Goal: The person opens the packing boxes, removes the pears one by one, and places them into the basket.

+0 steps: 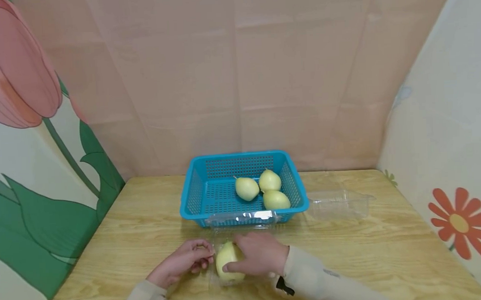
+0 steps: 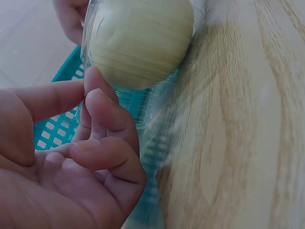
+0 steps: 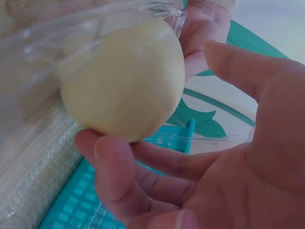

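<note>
A pale yellow-green pear (image 1: 228, 262) sits in the left end of a clear plastic clamshell box (image 1: 260, 227), whose raised lid overlaps the basket's front in the head view. My left hand (image 1: 189, 259) is at the box's left side. In the left wrist view, the thumb and forefinger of that hand (image 2: 95, 143) pinch the box edge, and the other fingers curl loosely. Over the pear lies my right hand (image 1: 259, 254). The right wrist view has its fingertips (image 3: 112, 152) against the pear's side (image 3: 126, 81), while the thumb stands away from the fruit.
Behind the box stands a blue perforated basket (image 1: 189, 188) holding three pears (image 1: 247, 188) toward its right side. A second clear plastic box (image 1: 339, 206) rests on the wooden table (image 1: 138, 217) to the right. Walls with printed flowers flank the table.
</note>
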A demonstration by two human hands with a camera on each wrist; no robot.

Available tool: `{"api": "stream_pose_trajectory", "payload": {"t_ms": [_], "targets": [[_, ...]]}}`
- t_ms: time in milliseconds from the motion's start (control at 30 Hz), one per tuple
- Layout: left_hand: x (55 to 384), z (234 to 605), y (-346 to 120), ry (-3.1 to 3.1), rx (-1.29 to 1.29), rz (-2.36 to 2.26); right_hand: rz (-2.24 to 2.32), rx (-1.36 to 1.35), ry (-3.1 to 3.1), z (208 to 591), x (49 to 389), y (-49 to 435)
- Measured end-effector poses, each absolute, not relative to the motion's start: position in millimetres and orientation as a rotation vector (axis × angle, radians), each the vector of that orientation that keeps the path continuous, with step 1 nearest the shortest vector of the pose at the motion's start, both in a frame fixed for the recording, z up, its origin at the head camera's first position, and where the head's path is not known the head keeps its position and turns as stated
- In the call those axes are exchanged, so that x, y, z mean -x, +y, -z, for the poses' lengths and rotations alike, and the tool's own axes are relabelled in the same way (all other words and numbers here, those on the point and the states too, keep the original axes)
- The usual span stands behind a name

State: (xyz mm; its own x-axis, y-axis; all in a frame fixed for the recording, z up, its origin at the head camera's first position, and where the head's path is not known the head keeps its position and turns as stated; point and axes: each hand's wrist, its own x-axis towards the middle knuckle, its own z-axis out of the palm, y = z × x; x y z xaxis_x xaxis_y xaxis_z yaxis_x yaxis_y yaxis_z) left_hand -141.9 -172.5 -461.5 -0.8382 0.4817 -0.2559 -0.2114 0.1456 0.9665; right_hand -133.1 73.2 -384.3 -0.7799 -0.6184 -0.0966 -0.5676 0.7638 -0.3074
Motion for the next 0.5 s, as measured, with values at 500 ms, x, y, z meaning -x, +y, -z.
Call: {"api": "stream_pose_trajectory", "payload": {"t_ms": [500], "targets": [[141, 461, -169, 1.888, -0.251, -1.736, 0.293, 0.829, 2.749, 390, 134, 60]]}}
